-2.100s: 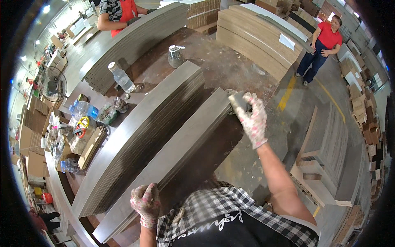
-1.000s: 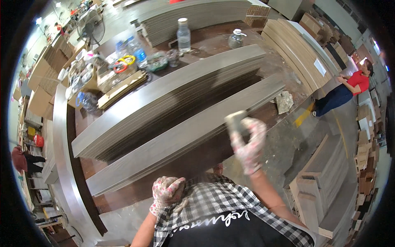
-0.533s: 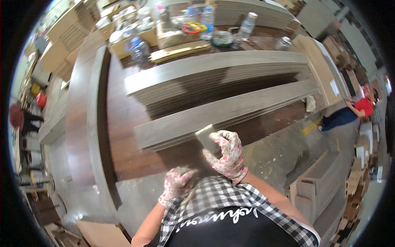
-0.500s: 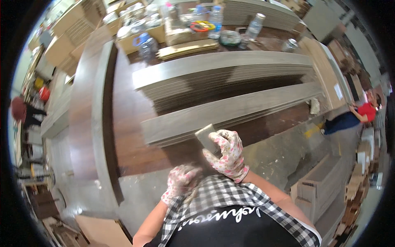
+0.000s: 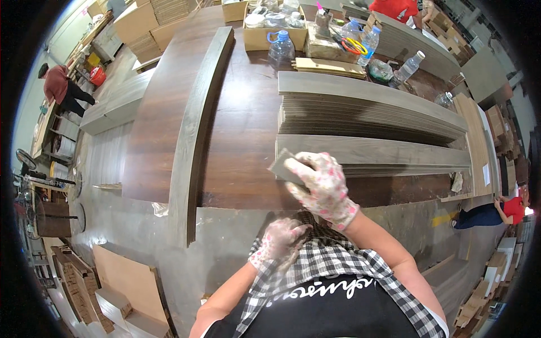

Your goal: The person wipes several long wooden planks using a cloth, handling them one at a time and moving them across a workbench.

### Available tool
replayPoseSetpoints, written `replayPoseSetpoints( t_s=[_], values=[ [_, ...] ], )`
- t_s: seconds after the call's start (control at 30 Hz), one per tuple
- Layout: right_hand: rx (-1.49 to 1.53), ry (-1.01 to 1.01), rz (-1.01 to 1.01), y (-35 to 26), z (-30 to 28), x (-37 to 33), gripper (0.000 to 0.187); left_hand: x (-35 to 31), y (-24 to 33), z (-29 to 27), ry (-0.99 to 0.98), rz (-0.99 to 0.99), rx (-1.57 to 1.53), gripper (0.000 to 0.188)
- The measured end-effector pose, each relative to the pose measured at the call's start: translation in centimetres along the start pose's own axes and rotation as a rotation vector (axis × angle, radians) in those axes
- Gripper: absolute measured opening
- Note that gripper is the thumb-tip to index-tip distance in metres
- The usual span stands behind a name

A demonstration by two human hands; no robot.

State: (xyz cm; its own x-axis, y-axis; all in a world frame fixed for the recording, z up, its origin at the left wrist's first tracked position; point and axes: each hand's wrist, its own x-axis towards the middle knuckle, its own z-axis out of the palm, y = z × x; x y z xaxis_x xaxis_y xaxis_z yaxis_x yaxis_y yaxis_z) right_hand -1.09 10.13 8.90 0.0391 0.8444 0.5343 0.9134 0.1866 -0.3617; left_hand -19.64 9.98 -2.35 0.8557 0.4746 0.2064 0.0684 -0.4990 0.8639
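Observation:
My right hand (image 5: 321, 188), in a flowered work glove, grips a small grey sanding block (image 5: 280, 167) at the left end of the nearer stack of long grey planks (image 5: 394, 153). A taller stack of the same planks (image 5: 372, 110) lies just behind it. Both stacks rest on a dark brown worktable (image 5: 242, 129). My left hand (image 5: 280, 242), also gloved, hangs loosely curled in front of my checked shirt, below the table edge, holding nothing.
A long grey board (image 5: 194, 129) lies across the table's left part. Plastic bottles (image 5: 280, 49), a cardboard box (image 5: 270, 31) and tape rolls crowd the far side. Other people stand at far left (image 5: 62, 90), top (image 5: 394, 8) and right (image 5: 499, 211). Plank piles sit on the floor.
My view has swung left along the table. My right hand with the block has moved from the planks' right part to their left end. My left hand stayed low by my body.

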Motion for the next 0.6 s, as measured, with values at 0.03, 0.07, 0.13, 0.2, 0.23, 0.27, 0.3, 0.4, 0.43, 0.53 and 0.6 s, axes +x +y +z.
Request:
replayPoseSetpoints(
  t_s=[0.03,0.07,0.13,0.2,0.23,0.27,0.3,0.4,0.43,0.53,0.6],
  values=[
    [-0.029,0.010,-0.013,0.8,-0.5,-1.0,0.048,-0.5,-0.4,0.3,0.010,-0.047,-0.102,0.035],
    [-0.076,0.035,0.002,1.4,-1.8,-2.1,0.048,-0.7,-0.8,0.3,0.005,-0.067,-0.141,0.035],
    [-0.106,0.089,0.072,2.3,-3.3,-4.0,0.047,-1.1,-1.7,0.4,-0.019,-0.088,-0.158,0.035],
    [-0.102,0.132,0.091,2.0,-3.5,-3.8,0.043,-1.4,-2.5,1.0,-0.037,-0.116,-0.150,0.040],
    [-0.098,0.102,0.045,1.4,-2.7,-3.0,0.040,-0.9,-2.0,0.7,-0.050,-0.049,-0.039,0.040],
    [-0.052,0.068,0.029,0.6,-1.8,-2.1,0.037,-0.2,-1.1,-0.1,-0.061,0.020,0.073,0.041],
    [-0.006,0.106,-0.013,0.2,-0.7,-1.2,0.037,0.7,-0.4,-0.5,-0.077,0.108,0.179,0.041],
    [-0.139,0.102,-0.015,0.8,0.7,-1.7,0.042,1.6,0.2,-0.4,-0.132,0.000,0.092,0.035],
    [-0.106,0.106,-0.010,1.3,-0.3,-2.0,0.042,2.1,1.0,-1.1,-0.147,0.059,0.209,0.034],
    [-0.240,0.142,0.126,5.5,-5.7,-6.9,0.040,2.0,-0.4,-0.4,-0.153,0.089,0.157,0.033],
    [-0.336,0.272,0.400,7.0,-9.1,-10.1,0.042,3.4,0.4,-0.7,-0.172,0.134,0.103,0.032]
  ],
)
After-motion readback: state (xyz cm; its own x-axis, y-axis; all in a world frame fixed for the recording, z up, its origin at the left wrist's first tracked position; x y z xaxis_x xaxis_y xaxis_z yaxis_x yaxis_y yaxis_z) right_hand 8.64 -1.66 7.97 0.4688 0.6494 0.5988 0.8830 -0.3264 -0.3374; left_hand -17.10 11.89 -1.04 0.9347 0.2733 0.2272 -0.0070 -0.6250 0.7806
